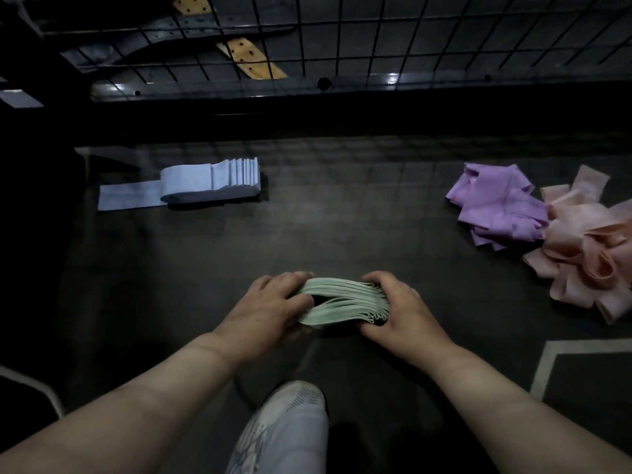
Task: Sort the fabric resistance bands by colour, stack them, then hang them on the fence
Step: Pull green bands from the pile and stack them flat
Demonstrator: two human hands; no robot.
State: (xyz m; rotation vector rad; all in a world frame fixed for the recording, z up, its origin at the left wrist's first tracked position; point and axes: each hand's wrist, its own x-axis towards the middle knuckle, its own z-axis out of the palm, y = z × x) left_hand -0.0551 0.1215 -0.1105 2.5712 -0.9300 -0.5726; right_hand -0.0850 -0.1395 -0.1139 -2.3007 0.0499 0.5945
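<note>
Dark flooring [342,217] spreads under a pale shoe [290,429] at the near edge. Just beyond it, the left hand [270,313] and right hand [400,309] grip the 2 ends of a stack of green bands [342,302], fingers curled round it. Farther off, a blue stack [205,181] lies at left, while loose purple bands [496,206] and pink bands [588,254] touch at right. Behind them stands the wire fence [376,39].

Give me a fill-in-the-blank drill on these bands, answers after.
The left hand and right hand grip a stack of bands coloured ____.
The blue stack lies on the person's ____ side.
Touching the purple pile is a loose pile coloured ____.
Answers: green, left, pink.
</note>
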